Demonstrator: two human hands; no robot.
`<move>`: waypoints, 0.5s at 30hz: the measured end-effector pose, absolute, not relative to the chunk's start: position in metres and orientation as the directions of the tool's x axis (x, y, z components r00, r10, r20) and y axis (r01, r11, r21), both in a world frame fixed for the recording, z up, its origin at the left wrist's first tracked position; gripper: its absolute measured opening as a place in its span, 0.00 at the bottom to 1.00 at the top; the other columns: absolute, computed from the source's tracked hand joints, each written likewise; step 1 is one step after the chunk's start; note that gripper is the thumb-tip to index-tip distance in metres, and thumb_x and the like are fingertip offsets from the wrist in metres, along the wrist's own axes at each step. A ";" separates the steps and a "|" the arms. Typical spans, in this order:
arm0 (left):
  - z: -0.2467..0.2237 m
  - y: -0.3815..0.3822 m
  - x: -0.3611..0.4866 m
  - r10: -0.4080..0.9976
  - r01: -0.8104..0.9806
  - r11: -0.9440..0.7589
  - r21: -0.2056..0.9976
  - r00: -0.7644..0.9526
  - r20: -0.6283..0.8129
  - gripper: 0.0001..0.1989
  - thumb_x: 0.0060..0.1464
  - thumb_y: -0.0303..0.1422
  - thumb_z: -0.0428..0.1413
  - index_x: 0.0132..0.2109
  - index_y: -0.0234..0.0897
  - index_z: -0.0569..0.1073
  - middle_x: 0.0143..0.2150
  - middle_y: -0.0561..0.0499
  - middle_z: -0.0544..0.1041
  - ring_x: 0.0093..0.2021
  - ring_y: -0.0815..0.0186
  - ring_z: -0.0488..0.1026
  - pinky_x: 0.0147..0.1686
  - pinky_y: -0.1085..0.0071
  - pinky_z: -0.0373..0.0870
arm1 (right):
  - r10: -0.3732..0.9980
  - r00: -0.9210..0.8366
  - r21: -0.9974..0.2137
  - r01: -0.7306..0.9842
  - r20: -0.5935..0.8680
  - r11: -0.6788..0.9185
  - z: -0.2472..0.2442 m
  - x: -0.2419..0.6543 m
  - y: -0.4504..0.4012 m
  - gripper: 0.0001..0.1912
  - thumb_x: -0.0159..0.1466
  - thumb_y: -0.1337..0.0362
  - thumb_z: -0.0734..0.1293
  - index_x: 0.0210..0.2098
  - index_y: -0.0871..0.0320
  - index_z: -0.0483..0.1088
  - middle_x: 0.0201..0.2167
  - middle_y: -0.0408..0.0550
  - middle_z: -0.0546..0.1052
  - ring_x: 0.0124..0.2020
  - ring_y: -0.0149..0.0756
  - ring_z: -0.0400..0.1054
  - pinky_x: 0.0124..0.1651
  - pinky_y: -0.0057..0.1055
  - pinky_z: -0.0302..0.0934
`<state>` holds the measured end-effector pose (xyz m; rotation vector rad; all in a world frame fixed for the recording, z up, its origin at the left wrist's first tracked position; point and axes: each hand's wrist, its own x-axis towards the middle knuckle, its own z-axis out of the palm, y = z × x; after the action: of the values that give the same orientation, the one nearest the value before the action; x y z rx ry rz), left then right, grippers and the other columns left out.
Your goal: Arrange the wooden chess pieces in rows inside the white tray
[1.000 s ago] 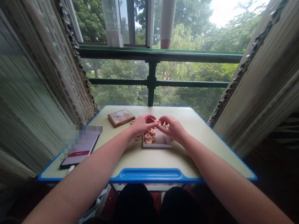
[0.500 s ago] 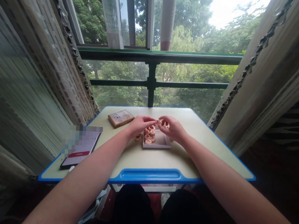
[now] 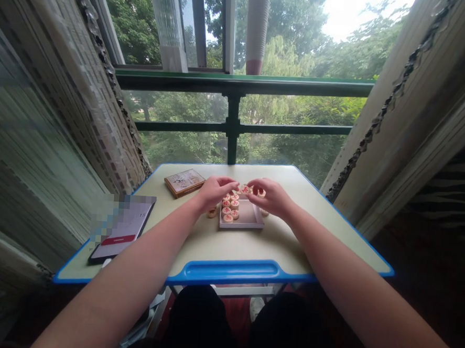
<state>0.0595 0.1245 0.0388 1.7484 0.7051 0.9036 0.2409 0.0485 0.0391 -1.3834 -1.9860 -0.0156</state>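
A shallow white box (image 3: 241, 226) holds several round wooden Chinese chess pieces (image 3: 228, 211) with red characters, gathered along its left side. At its far edge, my right hand (image 3: 272, 196) has its fingers curled, the fingertips at a Chinese chess piece (image 3: 245, 189) whose red character faces me. My left hand (image 3: 214, 192) reaches over the box's far left corner. Its thumb and forefinger come close together, and whatever they pinch is hard to make out. One loose piece (image 3: 212, 212) lies left of the box; others show partly behind and beside my right hand.
A brown flat case (image 3: 184, 182) lies at the table's far left. Nearer, a tablet-like device (image 3: 120, 235) rests by the left edge. The pale table (image 3: 295, 183) has a blue rim and a front groove (image 3: 232, 271). Beyond stands a green railing (image 3: 238, 83) at the window.
The whole view has shifted slightly. My left thumb has drawn back to the left from the piece between the hands, which remains at my right fingertips.
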 end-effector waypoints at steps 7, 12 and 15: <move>0.035 0.138 0.052 0.811 0.162 -0.362 0.918 0.540 0.224 0.15 0.43 0.41 0.59 0.32 0.31 0.77 0.28 0.47 0.77 0.27 0.68 0.68 0.32 0.70 0.65 | 0.881 -0.370 -0.389 0.795 0.296 0.465 0.041 0.235 0.043 0.10 0.53 0.64 0.69 0.34 0.58 0.76 0.21 0.42 0.69 0.27 0.30 0.61 0.33 0.27 0.56; 0.028 0.143 0.052 0.827 0.212 -0.364 0.907 0.522 0.210 0.16 0.41 0.42 0.59 0.29 0.32 0.77 0.25 0.48 0.76 0.27 0.67 0.68 0.32 0.69 0.64 | 0.873 -0.379 -0.357 0.805 0.305 0.474 0.036 0.233 0.044 0.09 0.53 0.63 0.70 0.33 0.57 0.76 0.21 0.41 0.69 0.28 0.31 0.61 0.35 0.28 0.56; 0.026 0.145 0.053 0.838 0.214 -0.370 0.904 0.497 0.225 0.16 0.41 0.44 0.59 0.29 0.32 0.77 0.25 0.48 0.75 0.27 0.67 0.68 0.32 0.70 0.64 | 0.855 -0.399 -0.328 0.801 0.330 0.501 0.033 0.232 0.046 0.08 0.53 0.62 0.70 0.33 0.57 0.76 0.22 0.42 0.70 0.28 0.31 0.61 0.36 0.29 0.56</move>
<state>0.0531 0.1446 0.0255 1.8568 0.8758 0.8882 0.2317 0.0462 0.0329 -1.3633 -2.2922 0.1603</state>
